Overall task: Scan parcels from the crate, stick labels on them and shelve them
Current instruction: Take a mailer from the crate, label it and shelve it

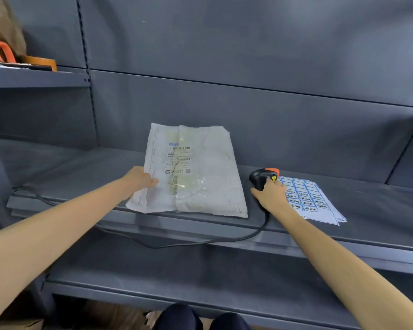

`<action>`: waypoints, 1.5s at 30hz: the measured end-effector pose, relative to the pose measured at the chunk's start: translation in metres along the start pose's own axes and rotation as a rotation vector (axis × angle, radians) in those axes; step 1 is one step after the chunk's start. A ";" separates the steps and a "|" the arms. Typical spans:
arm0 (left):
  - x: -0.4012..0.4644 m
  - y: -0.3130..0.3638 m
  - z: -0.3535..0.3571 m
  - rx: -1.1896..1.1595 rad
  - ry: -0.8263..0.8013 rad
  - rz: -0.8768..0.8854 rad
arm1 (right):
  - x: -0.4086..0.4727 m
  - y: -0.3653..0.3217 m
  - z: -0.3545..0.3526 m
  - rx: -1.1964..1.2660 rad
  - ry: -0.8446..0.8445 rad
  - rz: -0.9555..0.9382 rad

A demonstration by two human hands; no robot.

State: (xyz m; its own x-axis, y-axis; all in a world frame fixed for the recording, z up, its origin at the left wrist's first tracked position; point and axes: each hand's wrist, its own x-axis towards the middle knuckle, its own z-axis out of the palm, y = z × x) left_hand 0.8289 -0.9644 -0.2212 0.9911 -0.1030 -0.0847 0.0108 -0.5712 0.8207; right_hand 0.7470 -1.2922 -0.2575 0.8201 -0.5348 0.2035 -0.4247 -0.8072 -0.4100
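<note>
Head view: 2 bare forearms enter from the lower left and lower right of the frame, no sleeves, watches or rings visible; left hand [138,181] and right hand [271,196] ungloved. At bottom centre, 2 knees [177,316] clad in dark navy fabric

Grey metal shelf [81,167] bearing a flat white parcel [191,172] label-up near its front edge, a black-and-orange corded scanner [262,178] just right of it, then a sheet of blue-bordered labels [312,201].
</note>
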 end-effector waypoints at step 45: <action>-0.044 0.085 0.098 0.006 0.295 0.374 | 0.038 0.149 -0.082 0.261 -0.248 0.548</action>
State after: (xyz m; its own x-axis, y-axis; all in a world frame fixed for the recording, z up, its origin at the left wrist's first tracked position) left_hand 0.7732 -1.0886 -0.2029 0.9222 -0.0673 0.3808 -0.3539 -0.5436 0.7611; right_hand 0.6831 -1.4532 -0.2385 0.5890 -0.7528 -0.2940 -0.7244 -0.3304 -0.6051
